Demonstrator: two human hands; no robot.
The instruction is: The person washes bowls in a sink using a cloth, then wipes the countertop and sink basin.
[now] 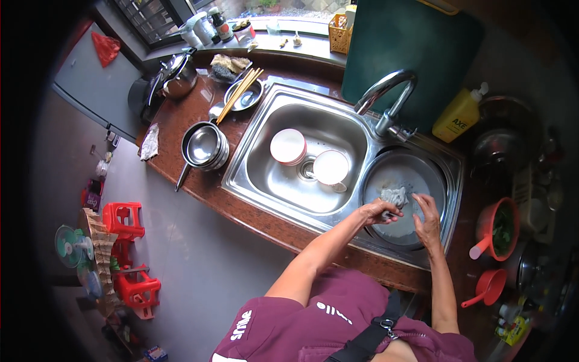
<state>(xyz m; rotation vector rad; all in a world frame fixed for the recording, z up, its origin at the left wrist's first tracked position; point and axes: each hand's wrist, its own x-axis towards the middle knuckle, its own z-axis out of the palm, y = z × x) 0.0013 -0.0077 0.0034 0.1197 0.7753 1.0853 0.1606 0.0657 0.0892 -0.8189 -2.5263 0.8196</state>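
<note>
My left hand (382,211) grips a wet grey cloth (394,197) over a round metal pan (372,181) that sits in the right, smaller sink basin. Cloudy water shows inside the pan. To the right of the cloth, my right hand (426,219) is over the pan's right side with its fingers apart and nothing in them. In the larger steel basin (289,199) stand a stack of white bowls (288,145) and another white bowl (330,167), with a spoon (339,187) beside it. A chrome faucet (386,97) rises behind the basins.
Left of the sink are stacked metal pots (203,145), a bowl (248,96) with chopsticks (239,95) across it, and a pressure cooker (177,77). A green board (407,50) and yellow detergent bottle (457,115) stand behind. A red strainer (483,244) of greens and red dipper (491,287) lie right.
</note>
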